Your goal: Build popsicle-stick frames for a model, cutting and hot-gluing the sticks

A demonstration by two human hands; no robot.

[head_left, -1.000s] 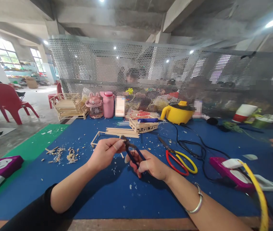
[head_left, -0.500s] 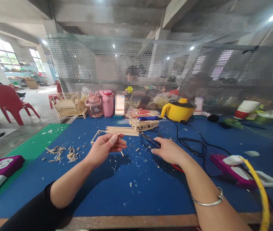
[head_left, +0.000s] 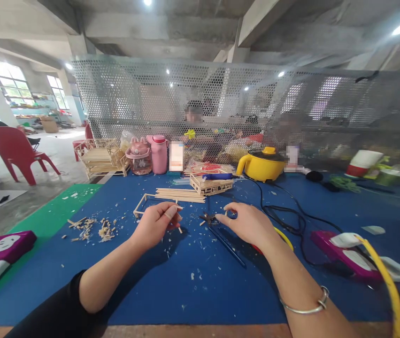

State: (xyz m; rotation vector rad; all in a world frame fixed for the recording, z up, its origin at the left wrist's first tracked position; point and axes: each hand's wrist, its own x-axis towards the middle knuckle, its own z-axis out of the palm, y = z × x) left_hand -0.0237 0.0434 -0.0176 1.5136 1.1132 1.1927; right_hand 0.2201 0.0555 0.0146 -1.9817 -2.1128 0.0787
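While my left grip [head_left: 159, 224] pinches a thin, pale wooden stick [head_left: 180, 230] above the blue-topped desk [head_left: 150, 291], my right grip [head_left: 247, 223] stands narrow, contents uncertain. Step, by my judgement: handling small pieces by fingertip. Next move: calls for a steady left pinch, clear of the dark-blue-handled metal pliers [head_left: 226, 245]. Stick: visible end toward me, slightly right; long axis seemingly far-to-near. Pliers: flat on the desk, tips far-left, axis diagonal.

"What sits behind the pliers [head_left: 227, 247]?"

"The pot [head_left: 265, 168], behind and to their right; the stick bundle [head_left: 179, 195], behind and to their left."

"And beside them?"

"Wood scraps [head_left: 105, 231] well left, a power strip [head_left: 353, 257] well right."
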